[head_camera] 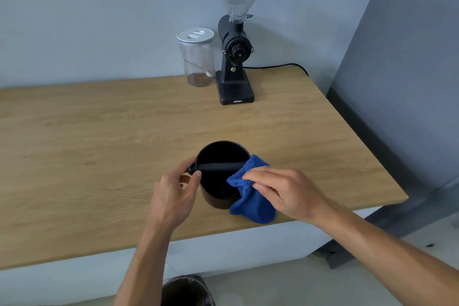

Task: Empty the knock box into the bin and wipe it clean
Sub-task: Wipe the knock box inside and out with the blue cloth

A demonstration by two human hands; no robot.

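Observation:
A round black knock box (pixel 218 156) stands upright on the wooden table (pixel 99 144), near its front edge. A black bar (pixel 218 166) crosses its open top. My left hand (pixel 173 194) grips the box at its left rim, fingers around the bar's end knob. My right hand (pixel 283 191) pinches a blue cloth (pixel 250 201) that drapes over the box's right rim and down its outer side. The inside of the box looks dark; I cannot tell whether anything lies in it. A dark bin (pixel 186 290) stands on the floor below the table's front edge.
A black coffee grinder (pixel 234 57) with a clear hopper stands at the back of the table, its cable (pixel 280 66) running right. A clear jar (pixel 197 57) with a white lid sits to its left. A grey wall panel (pixel 402 69) rises to the right.

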